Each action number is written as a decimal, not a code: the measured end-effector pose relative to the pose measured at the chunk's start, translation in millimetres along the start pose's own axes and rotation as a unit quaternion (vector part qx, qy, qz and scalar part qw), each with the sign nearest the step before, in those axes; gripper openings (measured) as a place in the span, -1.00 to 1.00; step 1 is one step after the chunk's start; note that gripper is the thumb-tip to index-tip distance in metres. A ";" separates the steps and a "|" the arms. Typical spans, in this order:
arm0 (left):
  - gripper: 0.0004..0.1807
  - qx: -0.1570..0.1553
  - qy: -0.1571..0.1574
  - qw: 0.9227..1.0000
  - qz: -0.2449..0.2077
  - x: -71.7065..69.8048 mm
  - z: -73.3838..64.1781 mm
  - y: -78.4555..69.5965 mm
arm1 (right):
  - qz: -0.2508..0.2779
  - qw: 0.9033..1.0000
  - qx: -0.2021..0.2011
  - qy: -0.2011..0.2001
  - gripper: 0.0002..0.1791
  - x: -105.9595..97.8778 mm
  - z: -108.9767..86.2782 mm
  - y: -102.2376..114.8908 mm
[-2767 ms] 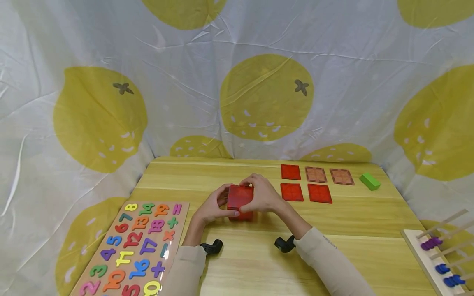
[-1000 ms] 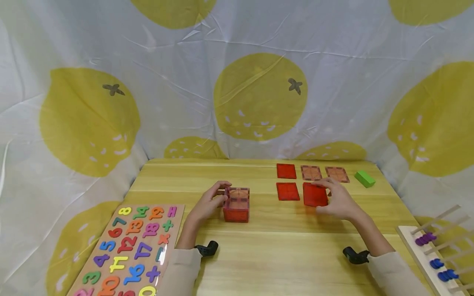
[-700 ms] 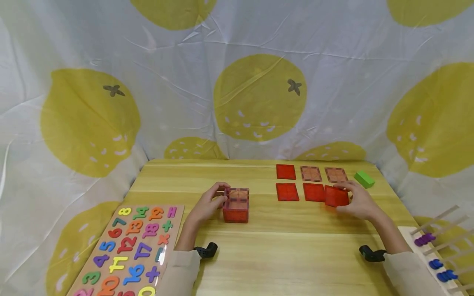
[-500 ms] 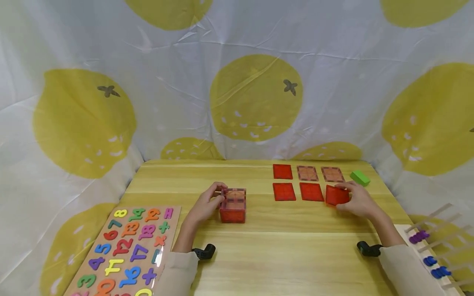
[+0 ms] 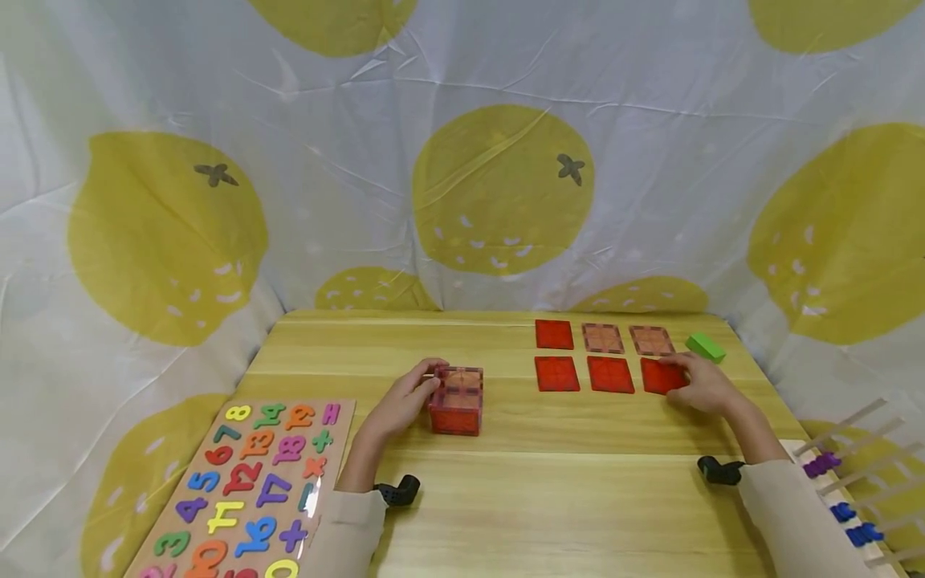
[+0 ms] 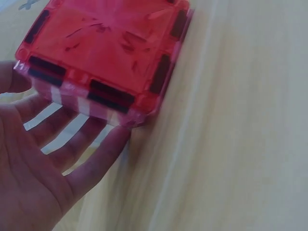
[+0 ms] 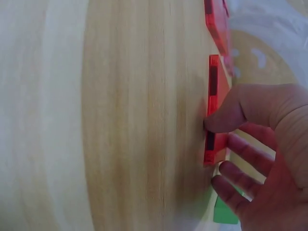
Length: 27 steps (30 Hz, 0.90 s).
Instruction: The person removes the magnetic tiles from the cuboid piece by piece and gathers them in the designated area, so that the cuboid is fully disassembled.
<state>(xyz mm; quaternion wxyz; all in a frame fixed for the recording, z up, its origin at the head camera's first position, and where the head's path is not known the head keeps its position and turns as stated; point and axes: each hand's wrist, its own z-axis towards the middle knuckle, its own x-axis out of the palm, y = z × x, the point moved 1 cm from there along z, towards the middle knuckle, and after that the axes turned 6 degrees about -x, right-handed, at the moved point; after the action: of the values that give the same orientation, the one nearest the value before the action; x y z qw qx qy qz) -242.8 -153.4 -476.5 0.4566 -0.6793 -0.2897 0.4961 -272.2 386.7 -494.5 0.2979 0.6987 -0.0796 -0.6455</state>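
A small open-topped box of translucent red magnetic tiles (image 5: pixel 455 421) stands left of the table's middle. My left hand (image 5: pixel 401 405) rests against its left side with loosely bent fingers; in the left wrist view the fingers (image 6: pixel 96 161) touch one wall below the red face (image 6: pixel 106 43). At the right, my right hand (image 5: pixel 704 385) pinches a square red magnetic tile (image 5: pixel 656 376) that lies on the table. The right wrist view has the thumb on this tile's (image 7: pixel 211 98) near edge; part of the tile is hidden behind the hand.
Red tiles (image 5: pixel 610 375) and paler tiles (image 5: pixel 603 338) lie in two rows beside the held one. A green block (image 5: pixel 705 347) is behind my right hand. A number puzzle board (image 5: pixel 340 437) lies at left, a peg-and-bead board (image 5: pixel 798 449) at right.
The tile was held over the box, then carried right by my right hand and lowered flat at the end of the front row. My left hand stayed by the box, its grip loosened.
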 end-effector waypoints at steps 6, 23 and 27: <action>-0.46 -0.003 0.033 0.999 0.001 -2.6 4.4 14.5 | 0.000 0.999 -0.012 -0.038 -0.31 4.3 -7.7 9.0; -0.63 0.033 0.018 0.999 0.025 -9.2 3.3 15.2 | 0.121 0.984 -0.098 -0.086 -0.46 37.2 2.6 116.8; -0.63 0.037 0.018 0.999 0.034 -11.5 1.7 11.9 | 0.154 0.977 -0.127 -0.076 -0.48 49.2 10.9 142.9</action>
<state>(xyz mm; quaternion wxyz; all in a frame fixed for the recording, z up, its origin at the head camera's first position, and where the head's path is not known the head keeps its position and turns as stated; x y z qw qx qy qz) -249.0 -167.5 -482.8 0.4692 -0.6802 -0.2395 0.5097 -235.9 243.2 -462.3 0.4732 0.5835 -0.1264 -0.6478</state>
